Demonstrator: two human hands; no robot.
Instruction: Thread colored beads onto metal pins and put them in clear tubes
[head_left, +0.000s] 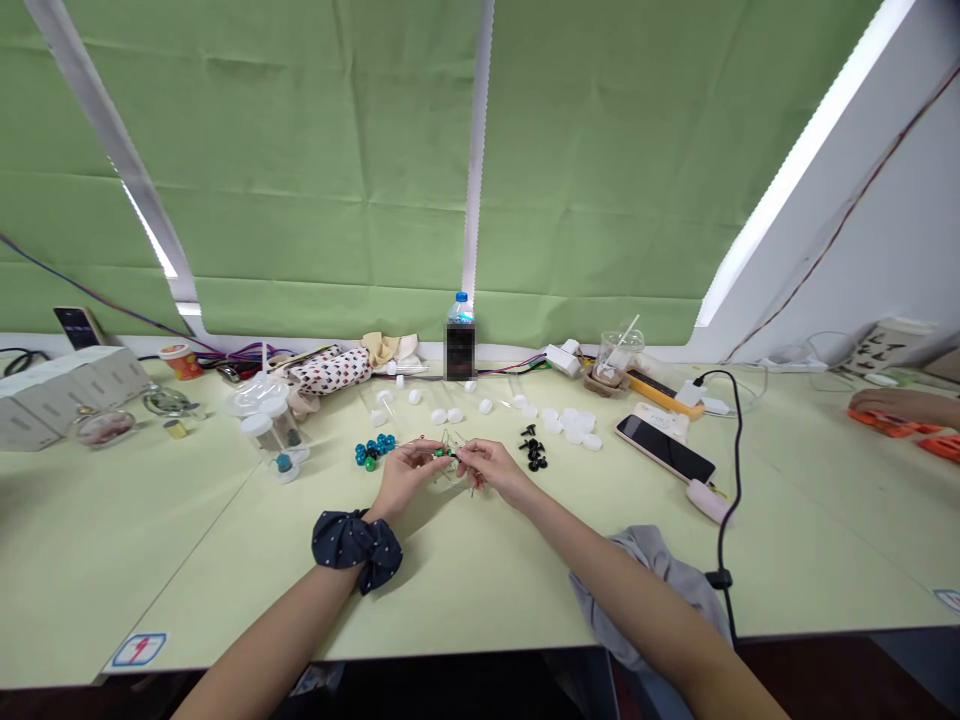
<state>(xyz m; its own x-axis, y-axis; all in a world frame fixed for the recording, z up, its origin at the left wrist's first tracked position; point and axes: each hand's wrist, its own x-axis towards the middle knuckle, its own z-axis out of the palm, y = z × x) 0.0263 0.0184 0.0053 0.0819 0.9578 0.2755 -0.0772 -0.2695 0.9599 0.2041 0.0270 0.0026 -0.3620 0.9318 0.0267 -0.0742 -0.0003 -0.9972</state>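
Note:
Near the middle of the table, my left hand (409,474) and my right hand (492,470) meet with fingertips pinched. Between them is a small piece with thin wires and green parts (441,453); its exact kind is too small to make out. A dark scrunchie with light dots (357,545) circles my left wrist. Just left of that hand lies a cluster of shiny blue beads (375,447) with a green bead (370,464). To the right of my right hand are several small black pieces (533,452) shaped like screws or pegs. White round caps (574,425) lie behind them.
A bottle (461,340) stands at the back. On the right are a phone (664,449), a black cable (739,450), a plastic cup (619,355) and a grey cloth (652,580). Clear jars (259,433) stand left. Another person's hand (900,403) rests by orange-handled tools (889,425).

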